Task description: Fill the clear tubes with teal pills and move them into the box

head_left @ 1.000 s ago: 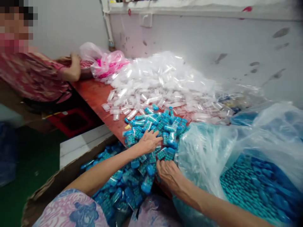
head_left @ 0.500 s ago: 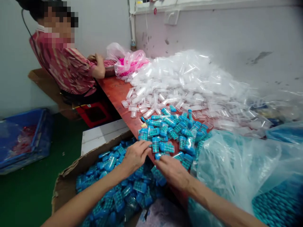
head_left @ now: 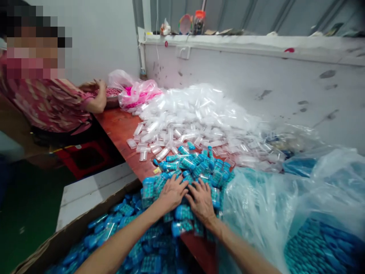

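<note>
A pile of small blue-capped vials filled with teal beads point(head_left: 196, 165) lies at the near edge of the red-brown table point(head_left: 119, 123). My left hand point(head_left: 171, 194) and my right hand point(head_left: 201, 199) lie side by side, palms down, fingers spread over the near part of that pile at the table's edge. Neither hand grips anything. Just below the edge stands a cardboard box point(head_left: 71, 232) holding several more of the same filled vials point(head_left: 148, 243).
A big heap of empty clear vials point(head_left: 205, 114) covers the table's middle. A large plastic bag of teal beads point(head_left: 319, 236) sits at my right. At the far end a person in a patterned top point(head_left: 48, 102) works by a pink bag point(head_left: 137, 93). A wall runs behind.
Both hands have come together and moved forward onto the blue vial pile, fingers now spread flat. The camera has shifted, so the other person appears further left.
</note>
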### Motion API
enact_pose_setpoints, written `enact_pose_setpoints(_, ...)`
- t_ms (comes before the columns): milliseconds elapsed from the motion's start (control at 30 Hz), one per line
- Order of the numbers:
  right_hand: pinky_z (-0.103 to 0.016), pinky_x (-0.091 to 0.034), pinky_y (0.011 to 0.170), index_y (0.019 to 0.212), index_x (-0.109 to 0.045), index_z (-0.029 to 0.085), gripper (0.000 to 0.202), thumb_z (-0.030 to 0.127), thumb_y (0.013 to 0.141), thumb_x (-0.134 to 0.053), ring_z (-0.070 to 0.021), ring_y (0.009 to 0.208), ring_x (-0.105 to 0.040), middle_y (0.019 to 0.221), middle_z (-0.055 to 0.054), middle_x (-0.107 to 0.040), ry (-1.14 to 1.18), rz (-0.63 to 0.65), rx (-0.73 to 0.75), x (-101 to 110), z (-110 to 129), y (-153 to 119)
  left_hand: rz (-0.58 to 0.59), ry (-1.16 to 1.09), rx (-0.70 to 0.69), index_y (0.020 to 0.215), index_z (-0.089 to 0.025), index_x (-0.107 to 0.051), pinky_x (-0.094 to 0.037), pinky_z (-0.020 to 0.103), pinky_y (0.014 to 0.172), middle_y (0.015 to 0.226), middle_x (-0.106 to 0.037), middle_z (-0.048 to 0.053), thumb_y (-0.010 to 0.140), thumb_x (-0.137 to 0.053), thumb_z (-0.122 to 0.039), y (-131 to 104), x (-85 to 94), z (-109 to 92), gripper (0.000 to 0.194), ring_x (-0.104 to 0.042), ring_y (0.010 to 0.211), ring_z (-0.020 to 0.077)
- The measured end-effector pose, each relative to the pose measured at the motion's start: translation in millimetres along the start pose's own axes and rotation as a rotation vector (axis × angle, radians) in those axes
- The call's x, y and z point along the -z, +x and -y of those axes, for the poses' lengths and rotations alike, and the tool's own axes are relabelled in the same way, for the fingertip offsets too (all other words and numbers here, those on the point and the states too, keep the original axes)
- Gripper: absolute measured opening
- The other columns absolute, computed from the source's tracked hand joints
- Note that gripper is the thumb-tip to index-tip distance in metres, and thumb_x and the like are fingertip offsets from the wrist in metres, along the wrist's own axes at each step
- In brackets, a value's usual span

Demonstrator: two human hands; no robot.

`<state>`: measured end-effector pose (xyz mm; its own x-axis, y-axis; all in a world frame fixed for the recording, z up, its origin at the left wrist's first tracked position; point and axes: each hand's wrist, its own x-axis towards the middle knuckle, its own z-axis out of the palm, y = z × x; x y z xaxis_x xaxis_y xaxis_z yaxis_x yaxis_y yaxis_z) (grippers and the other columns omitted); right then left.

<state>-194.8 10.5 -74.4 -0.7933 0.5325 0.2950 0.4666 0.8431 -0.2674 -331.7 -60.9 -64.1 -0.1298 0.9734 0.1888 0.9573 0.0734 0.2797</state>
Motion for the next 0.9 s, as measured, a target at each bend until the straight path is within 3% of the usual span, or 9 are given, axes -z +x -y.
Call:
enact_pose_setpoints(100, -0.052, -0.026, 0.097, 0.112, -0.052, 0.024, 0.029, 0.032, 0.085, -0.045, -0.0279, 0.117, -0.036, 0.112, -0.007, -0.055, 0.075, 0.032, 0.035, -1.6, 20.2, -10.3, -0.057, 0.026, 0.032, 0.115, -0.024, -0.052, -0.042, 0.044, 0.091, 0.111, -0.055, 0.007, 0.086, -0.037, -0.024, -34.0, -5.1, 4.4, 0.033, -0.045, 0.108, 0.0250)
enact_pose_setpoints(267, -0.052, -0.028, 0.096, 0.118, -0.046, 0.026, 0.033, 0.036, 0.087, -0.041, -0.0271, 0.116, -0.038, 0.115, -0.007, -0.053, 0.168, 0.128, 0.210, -11.0, 54.5, -23.1, -0.293, 0.175, 0.125, 0.110, -0.025, -0.058, -0.049, 0.036, 0.084, 0.111, -0.059, 0.005, 0.083, -0.042, -0.028, -104.0, -14.9, 17.4, 0.031, -0.049, 0.109, 0.0247)
enact_pose_setpoints(367, -0.048, -0.030, 0.096, 0.119, -0.043, 0.024, 0.039, 0.042, 0.085, -0.043, -0.0253, 0.114, -0.040, 0.114, -0.006, -0.053, 0.324, 0.166, 0.352, -15.1, 80.6, -26.6, -0.391, 0.287, 0.223, 0.103, -0.025, -0.061, -0.053, 0.026, 0.067, 0.104, -0.063, 0.005, 0.085, -0.038, -0.030, -140.8, -7.5, 22.2, 0.030, -0.060, 0.089, 0.0185)
enact_pose_setpoints(433, -0.039, -0.035, 0.093, 0.117, -0.044, 0.022, 0.037, 0.040, 0.084, -0.044, -0.0203, 0.105, -0.046, 0.107, -0.005, -0.056, 0.463, 0.147, 0.420, -11.4, 89.6, -19.3, -0.431, 0.343, 0.270, 0.100, -0.026, -0.062, -0.052, 0.024, 0.060, 0.099, -0.065, 0.003, 0.086, -0.037, -0.029, -147.6, 4.1, 24.5, 0.029, -0.062, 0.079, 0.0163)
enact_pose_setpoints(533, -0.035, -0.037, 0.089, 0.110, -0.051, 0.023, 0.027, 0.030, 0.085, -0.042, -0.0168, 0.096, -0.049, 0.101, -0.004, -0.057, 0.487, 0.054, 0.376, 3.2, 71.8, 15.4, -0.466, 0.295, 0.235, 0.104, -0.023, -0.060, -0.052, 0.027, 0.071, 0.099, -0.064, 0.004, 0.086, -0.038, -0.029, -116.5, 21.1, 33.0, 0.029, -0.061, 0.086, 0.0167)
enact_pose_setpoints(667, -0.047, -0.027, 0.095, 0.114, -0.054, 0.021, 0.032, 0.032, 0.084, -0.044, -0.0262, 0.116, -0.037, 0.119, -0.011, -0.049, 0.160, -0.093, 0.042, 19.5, -1.4, 88.0, -0.341, 0.144, 0.155, 0.116, -0.017, -0.052, -0.042, 0.035, 0.094, 0.117, -0.056, 0.009, 0.087, -0.038, -0.030, -16.5, 24.6, 53.5, 0.036, -0.050, 0.109, 0.0202)
enact_pose_setpoints(800, -0.052, -0.024, 0.096, 0.120, -0.051, 0.024, 0.041, 0.043, 0.084, -0.044, -0.0290, 0.121, -0.033, 0.127, -0.009, -0.046, 0.022, 0.099, -0.207, 14.6, -60.6, 134.3, -0.092, 0.092, 0.202, 0.128, -0.017, -0.040, -0.034, 0.043, 0.099, 0.130, -0.045, 0.012, 0.085, -0.039, -0.039, 73.7, 11.5, 66.8, 0.048, -0.037, 0.122, 0.0256)
enact_pose_setpoints(900, -0.051, -0.022, 0.097, 0.114, -0.056, 0.026, 0.040, 0.047, 0.084, -0.042, -0.0271, 0.120, -0.037, 0.128, -0.008, -0.047, -0.001, 0.181, -0.203, 4.0, -70.5, 133.8, -0.002, 0.091, 0.278, 0.125, -0.023, -0.043, -0.036, 0.048, 0.093, 0.126, -0.049, 0.010, 0.086, -0.034, -0.042, 95.0, 2.8, 64.7, 0.044, -0.038, 0.120, 0.0289)
